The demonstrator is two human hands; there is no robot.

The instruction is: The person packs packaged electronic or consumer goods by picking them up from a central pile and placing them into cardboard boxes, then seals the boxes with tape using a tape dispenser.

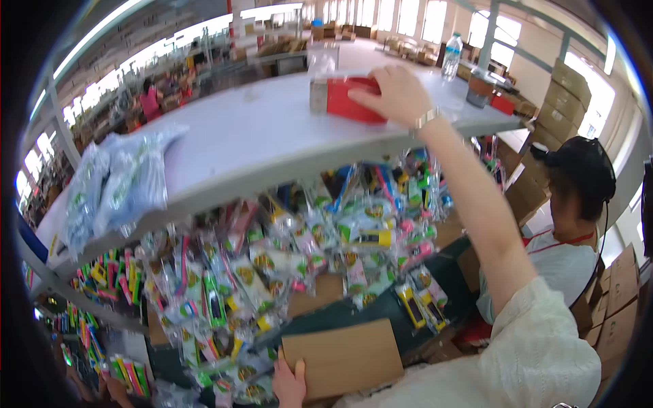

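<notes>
left hand (289, 382) — grip pinching the left edge of brown cardboard (343, 360), at the near side of the green worktop (449, 272). beyond: bagged items (255, 282) heaped on it. higher, farther: right hand (403, 100) — grip pinching a red box (340, 98) at the white shelf (238, 132); clear bottle (451, 60) to its right.

Bright windows (434, 22) line a pale wall (460, 22); a tube light (95, 36) glows overhead.
</notes>
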